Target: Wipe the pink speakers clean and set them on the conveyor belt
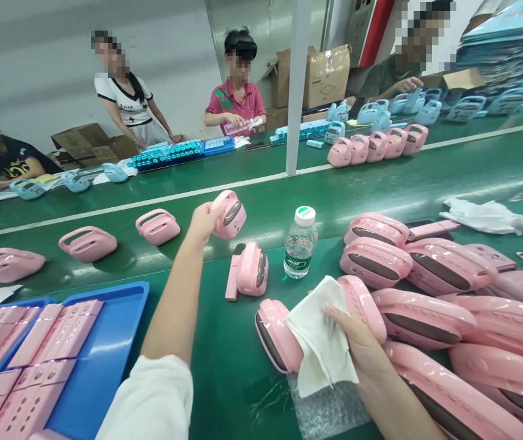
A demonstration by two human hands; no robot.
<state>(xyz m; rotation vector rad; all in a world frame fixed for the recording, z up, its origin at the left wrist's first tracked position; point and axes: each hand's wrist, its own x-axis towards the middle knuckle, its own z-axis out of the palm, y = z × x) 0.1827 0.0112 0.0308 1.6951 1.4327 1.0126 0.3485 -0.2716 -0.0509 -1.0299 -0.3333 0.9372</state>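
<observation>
My left hand (203,222) is closed on the handle of a pink plastic handled unit (233,221) with a dark oval panel, held out over the green surface. My right hand (353,327) grips a white cloth (319,342), which hangs down in front of it. The cloth partly covers a pink unit (276,333) lying with its dark panel to the left. Between my hands another pink unit (250,269) stands beside a narrow pink piece (233,278). A clear plastic bottle (299,247) with a white cap stands just behind.
Many pink units (426,318) crowd the right side. A blue tray (119,330) at left holds pink pieces. Pink units (88,244) are spaced along the green belt (261,192). A white post (294,91) rises beyond. Several people work across the line among blue units (465,109).
</observation>
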